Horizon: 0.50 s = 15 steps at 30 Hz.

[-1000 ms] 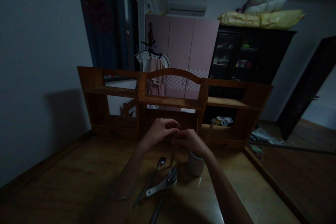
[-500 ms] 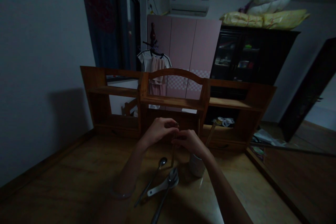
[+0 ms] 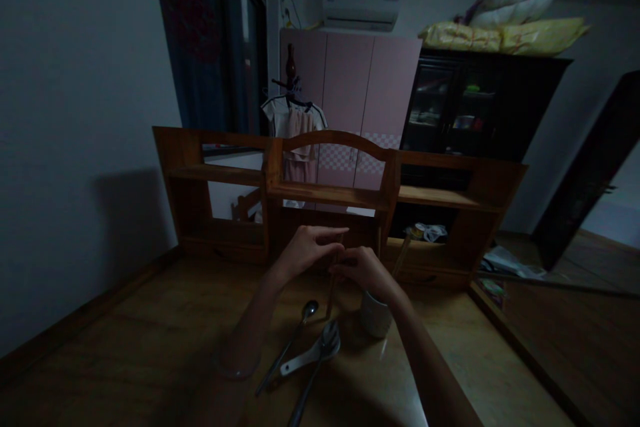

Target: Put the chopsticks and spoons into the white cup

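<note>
Between my hands, thin wooden chopsticks [image 3: 331, 293] stand nearly upright, their lower end at the tabletop. My right hand [image 3: 363, 267] is closed on them with a pinch below their top. My left hand [image 3: 310, 250] is at the upper end, its fingers stretched out and apart from the thumb, with the chopstick tops in the gap. Whether it touches them is unclear. Below lie a long-handled metal spoon [image 3: 310, 309], a white soup spoon [image 3: 300, 361] and a metal fork [image 3: 314, 380] resting across the soup spoon. A pale cup [image 3: 374, 317] beside my right wrist holds more chopsticks [image 3: 401, 257].
A wooden shelf unit [image 3: 330, 195] runs along the back of the wooden table [image 3: 130, 340]. Its right compartment holds a small roll and a clear plastic bag [image 3: 434, 233]. A wall [image 3: 100, 113] borders the table on the left.
My left fingers have spread from a pinch at the chopstick tops, the index finger now stretched out. My right hand keeps its pinch, barely shifted. The utensils on the table have not moved.
</note>
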Motion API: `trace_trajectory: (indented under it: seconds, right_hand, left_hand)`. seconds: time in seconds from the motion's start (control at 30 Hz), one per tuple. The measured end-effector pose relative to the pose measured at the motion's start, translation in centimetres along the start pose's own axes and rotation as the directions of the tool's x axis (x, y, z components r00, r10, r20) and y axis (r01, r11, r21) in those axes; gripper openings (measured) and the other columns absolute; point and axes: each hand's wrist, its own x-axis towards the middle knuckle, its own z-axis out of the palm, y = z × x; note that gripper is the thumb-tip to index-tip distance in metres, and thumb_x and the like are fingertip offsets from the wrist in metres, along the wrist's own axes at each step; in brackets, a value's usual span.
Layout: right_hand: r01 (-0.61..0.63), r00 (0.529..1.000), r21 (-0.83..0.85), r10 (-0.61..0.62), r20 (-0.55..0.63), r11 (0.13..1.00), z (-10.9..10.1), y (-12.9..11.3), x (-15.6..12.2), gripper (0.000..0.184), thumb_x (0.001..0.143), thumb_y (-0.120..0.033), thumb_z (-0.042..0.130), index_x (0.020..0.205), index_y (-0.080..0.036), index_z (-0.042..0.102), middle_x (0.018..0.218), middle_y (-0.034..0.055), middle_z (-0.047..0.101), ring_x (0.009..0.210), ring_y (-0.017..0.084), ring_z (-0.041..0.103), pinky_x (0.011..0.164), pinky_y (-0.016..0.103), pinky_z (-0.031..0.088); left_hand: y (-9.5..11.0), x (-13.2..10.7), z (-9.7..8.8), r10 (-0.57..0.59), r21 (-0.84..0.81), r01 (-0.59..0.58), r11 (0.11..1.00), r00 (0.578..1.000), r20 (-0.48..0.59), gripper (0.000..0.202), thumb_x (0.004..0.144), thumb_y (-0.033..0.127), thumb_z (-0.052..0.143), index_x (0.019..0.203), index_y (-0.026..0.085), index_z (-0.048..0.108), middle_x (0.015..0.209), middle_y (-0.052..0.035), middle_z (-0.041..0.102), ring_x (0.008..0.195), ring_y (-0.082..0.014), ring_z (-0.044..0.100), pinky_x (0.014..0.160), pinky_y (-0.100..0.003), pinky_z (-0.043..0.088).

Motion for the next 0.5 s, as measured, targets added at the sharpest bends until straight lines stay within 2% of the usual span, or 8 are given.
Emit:
trace_trajectory:
  seconds: [0.2, 0.4, 0.5]
  right_hand:
    - [-0.005, 1.0, 0.031, 0.004, 0.022, 1.0, -0.25, -0.39, -0.16, 0.019, 0.089, -0.032, 0.072, 0.081, -0.015, 0.073, 0.067, 0.0009, 0.069, 0.064, 0.019, 0.067, 0.054, 0.02, 0.043]
    - [-0.006, 1.0, 0.014, 0.005, 0.022, 1.0, -0.32, -0.17, -0.14, 0.023, 0.089, -0.036, 0.072, 0.079, -0.015, 0.072, 0.067, 0.0015, 0.069, 0.063, 0.02, 0.066, 0.053, 0.021, 0.042]
    - [-0.025, 1.0, 0.008, 0.025, 0.018, 1.0, -0.23, 0.21, -0.07, 0.022, 0.088, -0.035, 0.071, 0.082, -0.014, 0.073, 0.068, 0.0021, 0.069, 0.063, 0.019, 0.065, 0.053, 0.021, 0.042]
  left_hand:
    - [0.39, -0.02, -0.16, -0.008, 0.025, 0.007, 1.0, 0.999, 0.04, 0.036, 0.081, 0.027, 0.07, 0.117, 0.023, 0.068, 0.11, -0.0023, 0.072, 0.105, -0.023, 0.065, 0.093, -0.029, 0.047]
    - [0.72, -0.19, -0.57, -0.049, 0.02, 0.047, 0.999, 0.991, 0.126, 0.04, 0.087, 0.031, 0.064, 0.126, 0.024, 0.062, 0.098, -0.0023, 0.074, 0.097, -0.021, 0.066, 0.089, -0.029, 0.047]
    - [0.75, -0.39, -0.74, -0.052, 0.023, 0.049, 0.999, 0.985, 0.163, 0.045, 0.087, 0.034, 0.064, 0.131, 0.028, 0.057, 0.105, -0.0031, 0.068, 0.098, -0.0197, 0.063, 0.087, -0.029, 0.048]
